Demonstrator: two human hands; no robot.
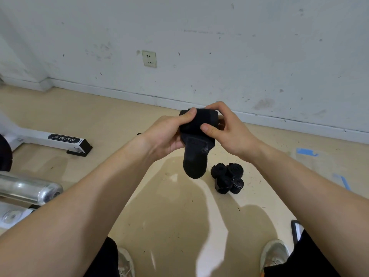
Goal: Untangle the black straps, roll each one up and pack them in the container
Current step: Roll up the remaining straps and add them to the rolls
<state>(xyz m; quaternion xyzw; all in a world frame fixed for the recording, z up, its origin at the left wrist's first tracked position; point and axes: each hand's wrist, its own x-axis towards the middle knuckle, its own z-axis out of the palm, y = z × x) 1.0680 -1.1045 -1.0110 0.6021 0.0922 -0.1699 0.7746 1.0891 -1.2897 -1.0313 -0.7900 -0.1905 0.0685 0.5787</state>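
I hold a black strap (196, 136) up in front of me, partly wound into a roll, with its loose end hanging down. My left hand (167, 134) grips the roll from the left, thumb on top. My right hand (223, 128) holds it from the right, thumb pressed on the front and fingers curled over the top. On the floor below sit several rolled black straps (227, 177) in a cluster. A clear plastic container (311, 162) with blue tape marks lies on the floor at the right.
A white machine base (60, 139) marked BRTW and a shiny metal cylinder (30, 188) lie at the left. The white wall with a socket (149, 58) stands behind. My shoes (274, 254) are at the bottom edge, a dark flat device (296, 229) by my right knee.
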